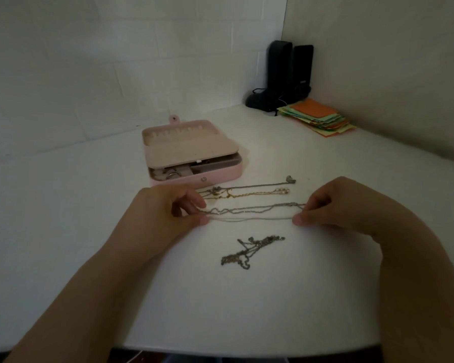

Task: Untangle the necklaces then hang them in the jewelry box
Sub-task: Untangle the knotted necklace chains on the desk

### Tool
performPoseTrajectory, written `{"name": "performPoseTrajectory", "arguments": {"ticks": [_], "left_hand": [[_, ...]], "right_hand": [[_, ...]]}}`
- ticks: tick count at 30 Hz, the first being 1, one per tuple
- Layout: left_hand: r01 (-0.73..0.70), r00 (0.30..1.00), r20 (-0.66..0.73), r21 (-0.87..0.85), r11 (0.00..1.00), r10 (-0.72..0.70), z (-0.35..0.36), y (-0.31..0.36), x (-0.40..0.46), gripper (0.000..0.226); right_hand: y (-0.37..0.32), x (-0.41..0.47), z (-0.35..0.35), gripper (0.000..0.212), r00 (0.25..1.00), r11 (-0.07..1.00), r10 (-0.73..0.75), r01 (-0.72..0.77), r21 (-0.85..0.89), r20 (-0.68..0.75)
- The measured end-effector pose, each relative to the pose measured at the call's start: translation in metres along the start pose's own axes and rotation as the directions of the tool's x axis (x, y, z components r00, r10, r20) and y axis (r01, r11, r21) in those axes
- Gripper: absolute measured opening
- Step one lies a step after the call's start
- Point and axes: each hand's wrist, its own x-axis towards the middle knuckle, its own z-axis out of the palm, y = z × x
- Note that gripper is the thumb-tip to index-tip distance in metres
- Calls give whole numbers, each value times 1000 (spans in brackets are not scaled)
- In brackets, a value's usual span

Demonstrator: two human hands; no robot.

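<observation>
A thin silver necklace (252, 212) is stretched level between my two hands just above the white table. My left hand (168, 210) pinches its left end between thumb and fingers. My right hand (333, 203) pinches the right end. Behind it lie a grey chain (257, 185) and a gold chain (247, 194), side by side. Nearer to me, a dark tangled chain (249, 250) lies in a heap. The pink jewelry box (220, 176) stands behind the chains, with its beige inner panel of hooks lying over the tray.
A stack of coloured paper sheets (317, 117) sits at the back right near the wall. Two black speakers (286, 74) with cables stand in the corner. The table's front edge (247, 353) runs close to my body.
</observation>
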Motion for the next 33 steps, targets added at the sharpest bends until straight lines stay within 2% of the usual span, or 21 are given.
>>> {"name": "performPoseTrajectory", "arguments": {"ticks": [4, 7, 9, 12, 15, 17, 19, 22, 24, 27, 30, 33], "left_hand": [[42, 996, 76, 51, 998, -46, 0, -2, 0, 16], [25, 999, 23, 19, 1000, -25, 1, 0, 0, 14], [-40, 999, 11, -67, 997, 41, 3, 6, -2, 12], [-232, 953, 173, -119, 965, 250, 9, 14, -4, 19], [-362, 873, 313, -99, 927, 374, 12, 13, -5, 27], [-396, 847, 351, -83, 914, 399, 14, 11, -5, 34], [-414, 833, 364, -89, 906, 416, 17, 9, -3, 30], [-411, 838, 353, -96, 907, 417, 19, 7, -1, 23], [-402, 857, 320, -78, 912, 405, 19, 6, -1, 22], [-351, 899, 253, -69, 934, 357, 18, 8, -3, 16], [-198, 962, 127, -283, 938, 241, 16, 12, -4, 14], [-119, 992, -17, -489, 864, 127, 9, 14, -2, 17]], "right_hand": [[0, -1, -1, 18, 997, 997, -70, 72, 40, -33], [-5, -2, -1, 16, 984, 969, -165, 175, 173, -70], [-13, -5, 4, 13, 961, 956, -271, 262, 131, 56], [-21, -4, 17, 21, 903, 939, -333, 345, 3, 272], [-21, -1, 24, 19, 909, 942, -318, 336, -22, 269], [-20, 0, 26, 11, 904, 938, -327, 345, -19, 275], [-22, -1, 27, 10, 886, 925, -353, 380, -33, 302], [-26, -2, 29, 9, 862, 901, -413, 435, -10, 293], [-28, -2, 29, 8, 861, 886, -452, 463, 9, 232], [-28, -1, 27, 13, 862, 870, -490, 475, 132, 126], [-27, 2, 28, 17, 868, 842, -495, 468, 267, 38], [-30, 3, 32, 13, 866, 821, -494, 437, 367, 74]]}}
